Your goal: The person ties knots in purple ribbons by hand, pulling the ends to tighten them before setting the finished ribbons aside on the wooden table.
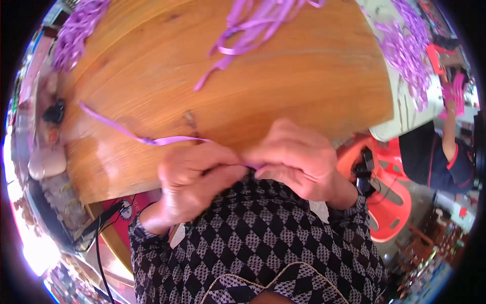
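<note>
Head cam, both hands together, left hand (195, 175) & right hand (298, 159) pinching purple ribbon (172, 140), pinch pt hidden

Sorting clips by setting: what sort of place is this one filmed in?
Probably a small craft workshop. Both hands, left hand and right hand, pinch a purple ribbon at a wooden table; ribbon heaps cover a neighbouring white table where another person works beside red plastic chairs.

I can make out one sign-like thing: a red panel (123, 219) with a small round white mark, at the lower left of the frame, partly hidden. I see no packages or screens clearly enough to tell.
</note>
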The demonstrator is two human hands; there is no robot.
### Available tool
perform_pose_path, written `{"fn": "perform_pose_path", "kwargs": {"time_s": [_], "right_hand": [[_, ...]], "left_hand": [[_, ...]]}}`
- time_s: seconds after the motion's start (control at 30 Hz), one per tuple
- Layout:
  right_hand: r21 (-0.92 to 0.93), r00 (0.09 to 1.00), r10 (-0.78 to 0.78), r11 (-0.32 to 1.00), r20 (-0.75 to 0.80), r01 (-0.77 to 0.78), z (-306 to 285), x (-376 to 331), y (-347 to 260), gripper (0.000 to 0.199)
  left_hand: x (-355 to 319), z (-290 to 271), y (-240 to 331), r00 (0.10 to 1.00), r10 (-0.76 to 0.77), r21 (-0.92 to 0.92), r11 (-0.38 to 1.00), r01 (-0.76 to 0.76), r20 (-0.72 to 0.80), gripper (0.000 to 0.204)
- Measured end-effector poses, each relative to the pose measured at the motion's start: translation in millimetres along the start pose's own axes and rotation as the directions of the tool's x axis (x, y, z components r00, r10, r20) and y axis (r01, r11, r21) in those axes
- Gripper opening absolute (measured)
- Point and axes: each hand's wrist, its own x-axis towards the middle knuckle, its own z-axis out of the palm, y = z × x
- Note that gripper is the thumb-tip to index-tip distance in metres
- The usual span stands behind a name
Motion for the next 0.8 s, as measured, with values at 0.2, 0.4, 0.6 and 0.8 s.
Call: {"fn": "perform_pose_path", "kwargs": {"time_s": [0.2, 0.4, 0.6, 0.8], "right_hand": [[-0.302, 0.921, 0.071, 0.932, -0.384, -0.198, -37, -13, -10, 0.006], [-0.187, 0.681, 0.186, 0.881, -0.708, -0.434, -88, -35, 15, 0.010], [-0.373, 0.658, 0.060, 0.784, -0.750, -0.497, -112, -33, 45, 0.015], [-0.569, 0.960, -0.076, 0.817, -0.270, -0.095, -21, 16, -1, 0.039]], "left_hand": [[4, -24, -17, 0.967, 0.249, 0.360, 0.907, -0.217, -0.045, 0.012], [-7, -68, -28, 0.974, 0.019, 0.215, 0.976, 0.032, -0.227, 0.012], [-10, -74, -37, 0.942, -0.199, -0.054, 0.980, 0.192, -0.269, 0.023], [3, -33, -10, 0.964, -0.253, -0.184, 0.954, 0.234, -0.085, 0.058]]}}
